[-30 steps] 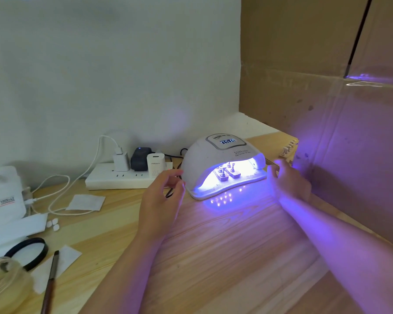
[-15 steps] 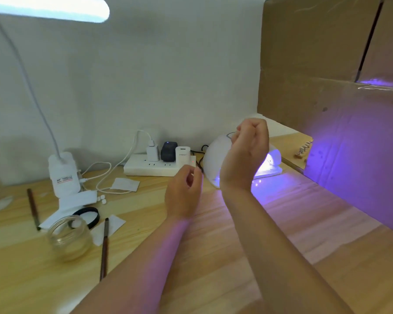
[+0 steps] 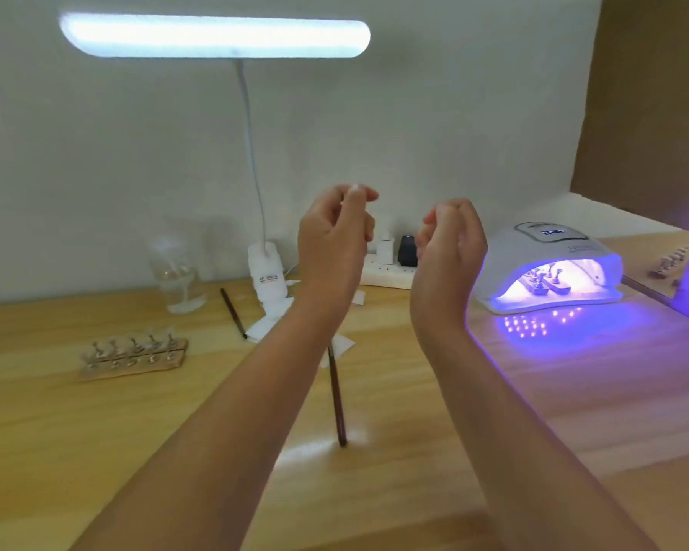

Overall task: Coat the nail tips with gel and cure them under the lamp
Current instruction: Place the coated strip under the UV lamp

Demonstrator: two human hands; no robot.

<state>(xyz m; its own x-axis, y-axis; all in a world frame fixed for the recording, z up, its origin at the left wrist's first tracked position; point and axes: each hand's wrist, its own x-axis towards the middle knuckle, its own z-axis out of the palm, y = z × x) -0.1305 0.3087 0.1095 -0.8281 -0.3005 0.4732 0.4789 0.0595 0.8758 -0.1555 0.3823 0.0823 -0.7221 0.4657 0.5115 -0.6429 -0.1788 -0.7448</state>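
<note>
1. Both hands hang raised above the tabletop (image 3: pixel 494 423) with nothing in their grip: left hand (image 3: pixel 335 248) and right hand (image 3: pixel 448 254) show loosely curled, relaxed fingers, apparently idle while a batch cures.
2. At 2 o'clock the lamp (image 3: pixel 549 264) glows violet; a few nail tips (image 3: pixel 543 281) on stands sit inside its mouth, placed there so the light reaches the gel.
3. At 9 o'clock a wooden holder (image 3: pixel 136 357) carries more tips in rows, upright and apart, probably so wet coats cannot touch.
4. One brush (image 3: pixel 337 403) lies at 6 o'clock between the forearms, near to hand for the next coat; another (image 3: pixel 233 312) lies near the jar (image 3: pixel 178 276).
</note>
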